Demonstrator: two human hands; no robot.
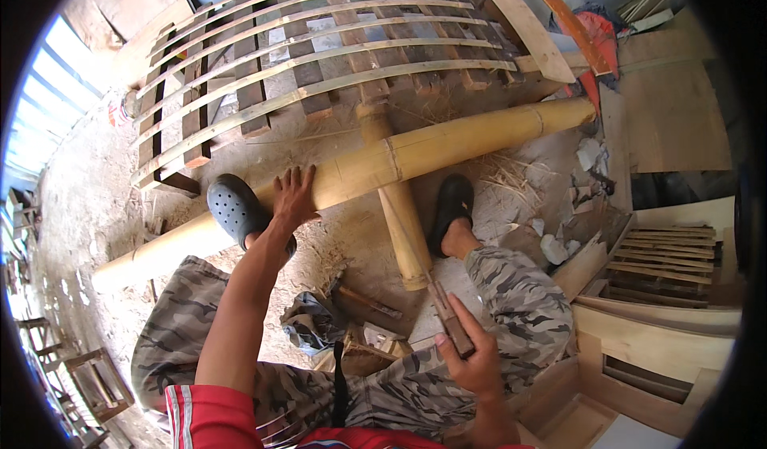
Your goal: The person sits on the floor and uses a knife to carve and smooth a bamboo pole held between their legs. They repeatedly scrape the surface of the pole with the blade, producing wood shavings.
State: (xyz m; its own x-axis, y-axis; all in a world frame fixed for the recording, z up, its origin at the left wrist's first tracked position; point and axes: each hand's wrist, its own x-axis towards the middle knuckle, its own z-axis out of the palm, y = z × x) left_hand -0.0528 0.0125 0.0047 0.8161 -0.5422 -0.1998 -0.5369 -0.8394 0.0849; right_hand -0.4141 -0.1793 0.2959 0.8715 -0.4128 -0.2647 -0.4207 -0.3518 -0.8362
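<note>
A thick yellow bamboo pole (459, 152) lies slantwise across a shorter bamboo piece (406, 245). My left hand (296, 197) rests on the pole with fingers spread. Beside it, my left foot in a dark perforated clog (237, 209) bears on the pole. In my right hand (478, 361) is the wooden handle of a handsaw (451, 321). Its thin blade, seen almost edge-on, runs up to the pole's lower side near a node ring. Whether the teeth touch the bamboo I cannot tell. My right foot in a dark clog (451, 209) stands on the floor behind the pole.
Beyond the pole, a rack of dark wooden beams carries long bamboo strips (319, 88). Wooden boxes or drawers (655, 329) stand at the right. Between my legs lie a dark plastic bag (310, 321) and wood scraps. Rubble (555, 248) and fibre shavings (515, 176) litter the floor.
</note>
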